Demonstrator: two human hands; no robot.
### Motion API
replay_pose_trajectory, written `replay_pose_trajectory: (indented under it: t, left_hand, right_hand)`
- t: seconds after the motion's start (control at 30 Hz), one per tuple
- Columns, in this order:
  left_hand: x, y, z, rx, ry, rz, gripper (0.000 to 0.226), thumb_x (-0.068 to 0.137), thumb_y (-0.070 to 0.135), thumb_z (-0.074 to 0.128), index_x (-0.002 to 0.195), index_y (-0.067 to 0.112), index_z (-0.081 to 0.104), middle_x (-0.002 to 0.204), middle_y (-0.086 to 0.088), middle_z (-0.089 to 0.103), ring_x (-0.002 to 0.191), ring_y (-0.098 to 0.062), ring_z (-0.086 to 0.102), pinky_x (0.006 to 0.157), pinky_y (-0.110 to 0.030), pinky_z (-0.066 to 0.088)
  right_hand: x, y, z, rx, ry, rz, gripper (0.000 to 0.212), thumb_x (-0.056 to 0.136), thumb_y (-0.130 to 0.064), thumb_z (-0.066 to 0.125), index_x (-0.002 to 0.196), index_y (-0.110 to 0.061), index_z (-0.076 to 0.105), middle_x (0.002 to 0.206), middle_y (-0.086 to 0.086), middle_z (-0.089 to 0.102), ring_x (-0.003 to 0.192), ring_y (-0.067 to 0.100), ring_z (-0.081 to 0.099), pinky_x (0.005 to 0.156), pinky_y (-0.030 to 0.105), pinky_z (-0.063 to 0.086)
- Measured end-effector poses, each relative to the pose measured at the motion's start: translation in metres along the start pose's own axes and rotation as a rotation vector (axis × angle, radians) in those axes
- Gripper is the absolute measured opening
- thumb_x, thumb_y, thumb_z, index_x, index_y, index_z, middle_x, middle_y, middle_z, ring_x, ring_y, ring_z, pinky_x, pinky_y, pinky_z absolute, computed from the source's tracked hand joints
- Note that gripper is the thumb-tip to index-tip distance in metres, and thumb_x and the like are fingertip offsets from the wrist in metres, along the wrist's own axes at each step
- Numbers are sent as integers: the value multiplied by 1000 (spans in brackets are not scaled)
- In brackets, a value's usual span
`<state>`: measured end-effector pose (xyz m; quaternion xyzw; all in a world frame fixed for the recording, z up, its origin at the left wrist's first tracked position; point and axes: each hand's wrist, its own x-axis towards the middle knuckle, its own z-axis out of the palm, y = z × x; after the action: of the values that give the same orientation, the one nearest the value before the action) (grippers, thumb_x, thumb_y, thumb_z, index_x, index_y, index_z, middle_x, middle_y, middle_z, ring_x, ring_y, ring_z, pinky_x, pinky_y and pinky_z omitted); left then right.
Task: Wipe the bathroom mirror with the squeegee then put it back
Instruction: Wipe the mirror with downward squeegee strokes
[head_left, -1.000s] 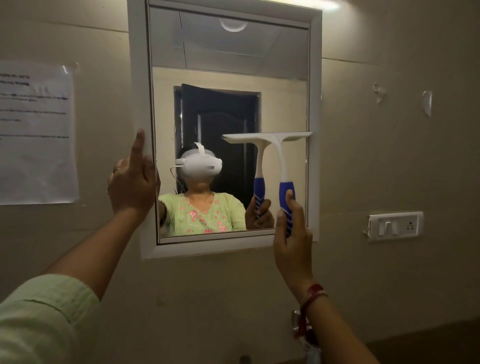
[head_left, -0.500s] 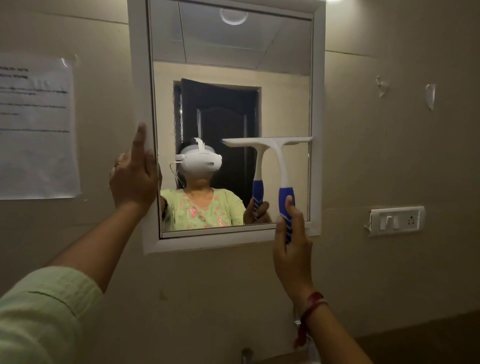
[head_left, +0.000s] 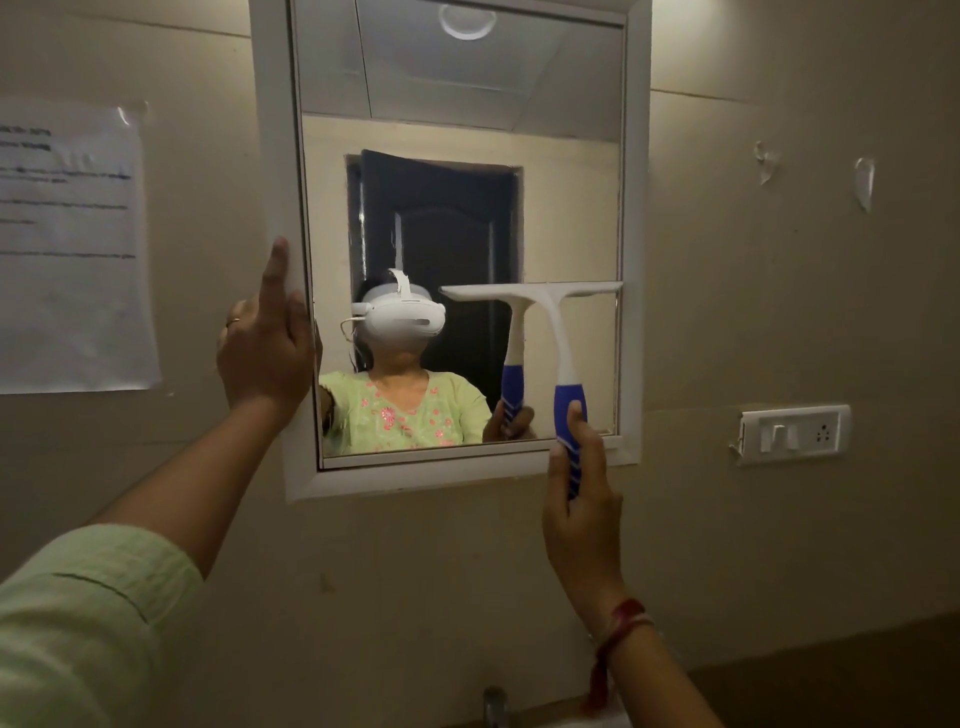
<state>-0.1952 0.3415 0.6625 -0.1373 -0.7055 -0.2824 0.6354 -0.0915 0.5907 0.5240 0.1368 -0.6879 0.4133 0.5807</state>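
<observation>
Squeegee (head_left: 556, 332): white T-shaped head, blue grip w/ white stripes. Held upright; blade horizontal, pressed flat on glass in lower right part of mirror, right tip reaching the frame's right inner edge.
Mirror (head_left: 467, 156): wall-mounted, white frame. Glass reflects the person w/ white headset, green top, dark door behind, plus the squeegee's double.
Right hand (head_left: 582, 514): wrapped round the blue grip from below, thumb running up the handle. Sits at lower right corner of frame, overlapping bottom rail. Red thread band on wrist.
Left hand (head_left: 265, 353): resting against frame's left rail, approx mid-height; index finger pointing up along the rail, other fingers curled round its inner edge onto the glass. Nothing grasped. Ring on one finger. Light green sleeve (head_left: 78, 623) at near left.
Paper notice (head_left: 67, 249): taped to wall, left of mirror, well apart from it. Text too blurred to read.
Switch plate (head_left: 792, 434): white, on wall right of mirror, level w/ bottom of frame.
Tape scraps (head_left: 865, 182): two bits stuck on wall, upper right.
Tap (head_left: 493, 706): top only, at bottom edge below mirror.
</observation>
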Motion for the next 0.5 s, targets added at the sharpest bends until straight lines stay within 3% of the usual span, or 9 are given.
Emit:
replay_pose_trajectory:
  t: [0.27,0.33,0.5]
  left_hand:
    - [0,0,0,0,-2,-2,47,99,29,29,145,28,21,90,-27,59,88,-42,54,70,-52,44]
    - [-2,0,0,1,-2,1,47,99,30,28,145,28,21,90,-28,59,87,-42,54,70,-52,44]
    - [0,0,0,6,-4,-10,48,98,34,25,145,31,18,92,-28,60,89,-42,54,71,-52,45]
  right_hand:
    - [-69,18,-5,-78,-32,72,38,91,-52,31,129,-49,26,77,-7,51,64,11,54,48,16,45]
    - [-57,14,-5,-48,-22,85,40,90,-55,31,129,-47,28,77,-7,51,61,11,54,47,16,45]
    - [-28,4,-1,7,-13,74,41,93,-40,38,132,-47,25,89,-6,54,60,12,55,49,22,51]
